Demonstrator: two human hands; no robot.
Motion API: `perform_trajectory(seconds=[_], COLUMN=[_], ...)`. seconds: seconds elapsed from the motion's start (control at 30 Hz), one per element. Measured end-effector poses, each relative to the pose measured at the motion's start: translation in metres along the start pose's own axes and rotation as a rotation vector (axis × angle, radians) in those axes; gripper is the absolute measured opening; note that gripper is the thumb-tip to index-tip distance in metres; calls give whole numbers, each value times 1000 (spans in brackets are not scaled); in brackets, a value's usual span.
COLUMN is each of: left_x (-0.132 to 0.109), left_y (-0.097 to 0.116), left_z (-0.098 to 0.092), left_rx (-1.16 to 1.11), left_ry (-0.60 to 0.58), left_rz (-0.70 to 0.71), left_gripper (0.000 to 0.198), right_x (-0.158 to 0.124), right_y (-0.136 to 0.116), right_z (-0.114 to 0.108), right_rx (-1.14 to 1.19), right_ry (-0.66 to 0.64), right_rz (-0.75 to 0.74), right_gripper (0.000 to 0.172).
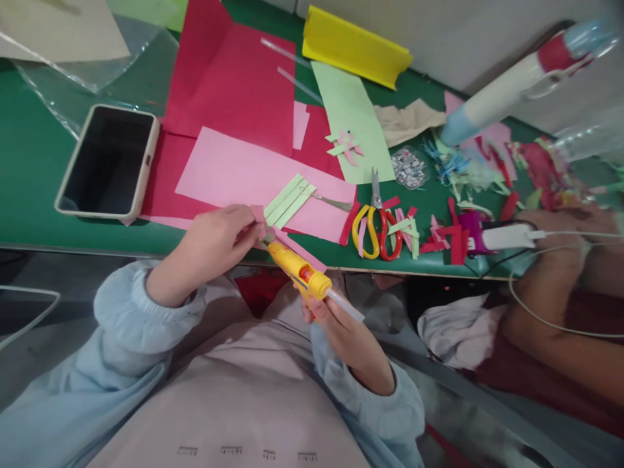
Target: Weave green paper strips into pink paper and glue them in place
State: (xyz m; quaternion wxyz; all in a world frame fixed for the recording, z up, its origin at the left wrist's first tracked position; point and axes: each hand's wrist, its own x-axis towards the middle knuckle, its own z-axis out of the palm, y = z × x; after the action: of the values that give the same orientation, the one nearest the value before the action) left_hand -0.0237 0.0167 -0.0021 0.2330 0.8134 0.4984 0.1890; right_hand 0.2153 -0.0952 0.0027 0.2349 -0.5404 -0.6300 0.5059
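My right hand (331, 318) grips a yellow hot glue gun (292, 263) with a clear glue stick (346, 307) jutting from its back. The gun's nozzle points up and left, right at the fingertips of my left hand (217, 240). Those fingers pinch a pink paper strip (302, 250), whose free end runs down to the right behind the gun. Just beyond lie pale green paper strips (290, 203) side by side on a pink paper sheet (253, 170). Tweezers (334, 202) rest across that sheet. Where the nozzle meets the paper is partly hidden by my fingers.
Scissors (375, 224) lie right of the sheet, near folded paper scraps (407, 227). A phone (110, 162) sits at left and red paper (238, 84) behind. A bag of googly eyes (409, 168) and a tumbler (517, 81) stand farther right. A co-worker's arm (550, 286) is at far right.
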Motion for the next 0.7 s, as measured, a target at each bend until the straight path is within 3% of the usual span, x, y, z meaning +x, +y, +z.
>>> perform_trajectory(seconds=[0.7], left_x=[0], left_y=[1], left_z=[-1], left_rx=[17], left_ry=[-6], left_rz=[-3], left_gripper=[24], right_x=[1], right_y=[-2], right_z=[-2], right_rx=[11], right_ry=[-11], right_rz=[19], right_gripper=[30])
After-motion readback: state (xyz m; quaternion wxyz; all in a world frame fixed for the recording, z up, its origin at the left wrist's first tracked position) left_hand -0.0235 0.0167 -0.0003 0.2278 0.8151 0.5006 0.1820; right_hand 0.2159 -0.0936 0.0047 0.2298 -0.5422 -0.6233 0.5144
